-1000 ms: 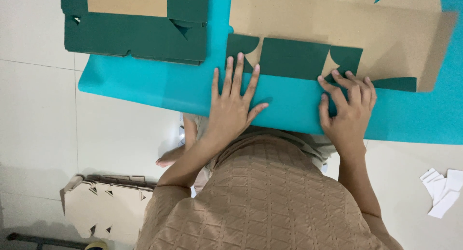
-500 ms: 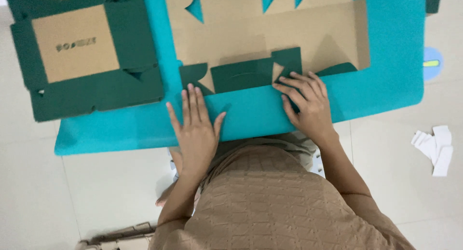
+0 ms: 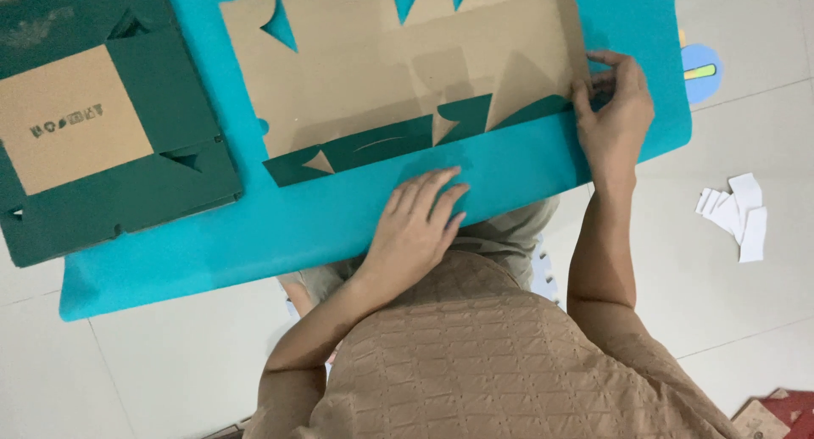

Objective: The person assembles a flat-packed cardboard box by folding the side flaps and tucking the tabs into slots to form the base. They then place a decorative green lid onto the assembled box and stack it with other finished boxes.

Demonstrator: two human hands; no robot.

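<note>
left hand (image 3: 420,219) flat, open on teal mat (image 3: 254,236); right hand (image 3: 615,108) pinching cardboard blank (image 3: 381,75) edge; near flap seemingly folded, rest flat.

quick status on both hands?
Left hand: open, flat on the teal mat, holding nothing.
Right hand: fingers pinching the right edge of the unfolded brown cardboard box blank.

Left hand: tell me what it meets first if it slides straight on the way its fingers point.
Probably the folded dark green flap of the flat cardboard sheet; the left hand lies flat on the teal mat, just short of it.
</note>
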